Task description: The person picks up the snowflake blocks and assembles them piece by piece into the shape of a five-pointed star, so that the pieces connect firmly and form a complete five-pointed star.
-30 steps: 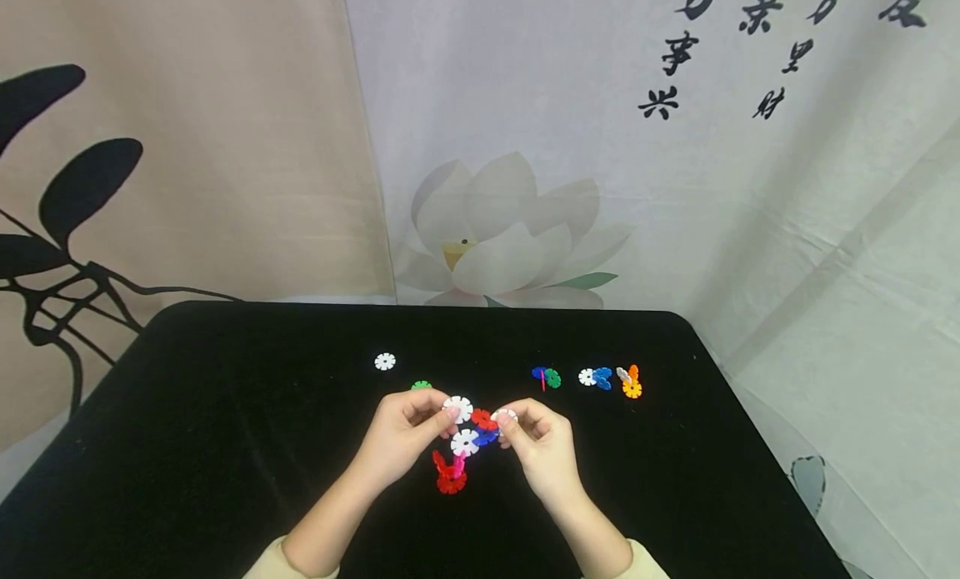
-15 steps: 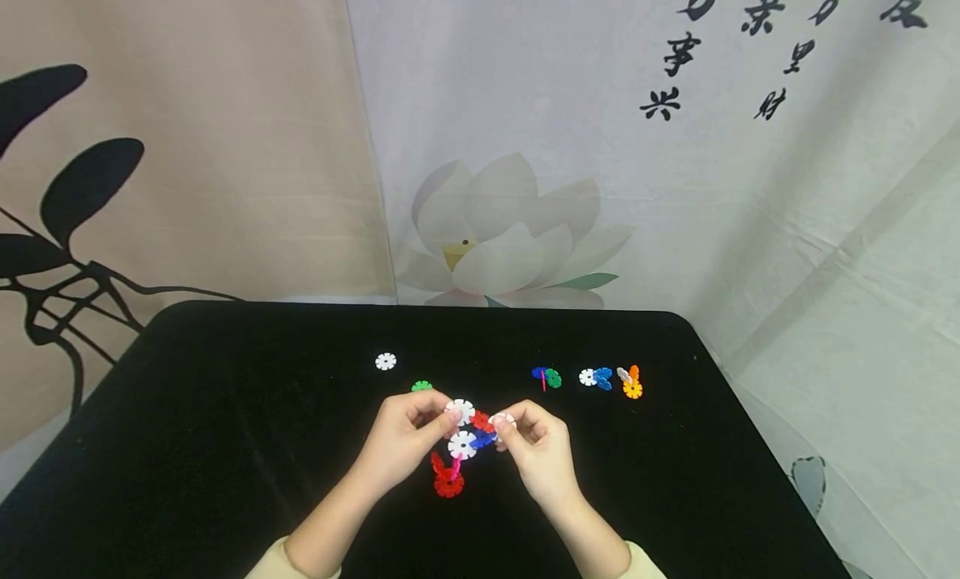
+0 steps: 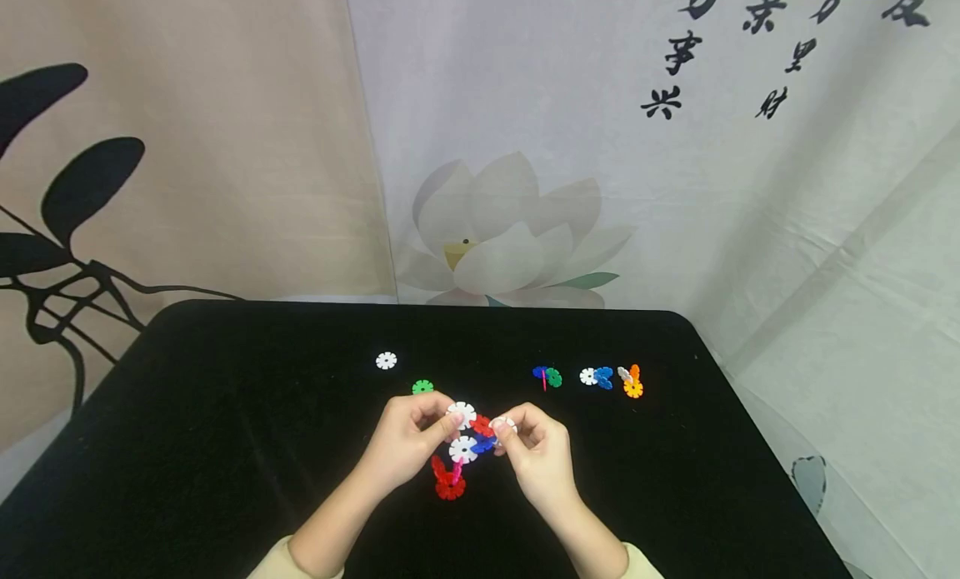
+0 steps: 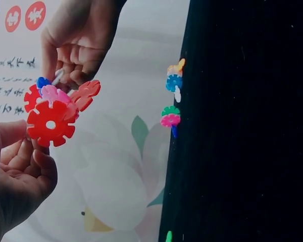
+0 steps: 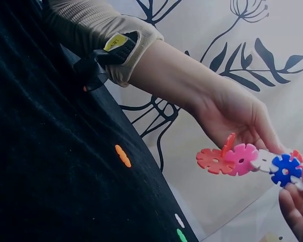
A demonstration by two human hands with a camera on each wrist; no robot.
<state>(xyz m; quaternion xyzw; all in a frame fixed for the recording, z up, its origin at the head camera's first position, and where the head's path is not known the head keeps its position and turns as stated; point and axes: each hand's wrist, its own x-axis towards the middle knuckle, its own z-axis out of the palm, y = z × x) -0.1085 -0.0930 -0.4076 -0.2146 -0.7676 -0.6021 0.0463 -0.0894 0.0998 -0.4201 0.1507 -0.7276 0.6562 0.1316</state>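
Note:
Both hands hold one chain of notched plastic discs above the black table. In the head view my left hand [image 3: 408, 437] pinches a white disc [image 3: 461, 412] at the chain's top left. My right hand [image 3: 542, 452] pinches another white disc [image 3: 507, 429] on the right. Between them are a red disc [image 3: 482, 426] and a blue disc [image 3: 483, 444]. A white disc [image 3: 456, 452] lies below, followed by a pink disc [image 5: 242, 153] and a red disc [image 4: 39, 125] at the low end. A second red disc [image 4: 88, 91] sticks out at an angle there.
On the black table [image 3: 225, 379], a loose white disc [image 3: 386, 361] and a green disc [image 3: 422, 386] lie beyond the left hand. Farther right are joined clusters: blue-green-pink [image 3: 553, 377], white-blue [image 3: 603, 378] and orange-white [image 3: 633, 389]. A printed curtain [image 3: 525, 87] hangs behind.
The chain and both hands have shifted very slightly towards the person. More of the green disc shows past the left hand. Both hands keep their hold on the chain.

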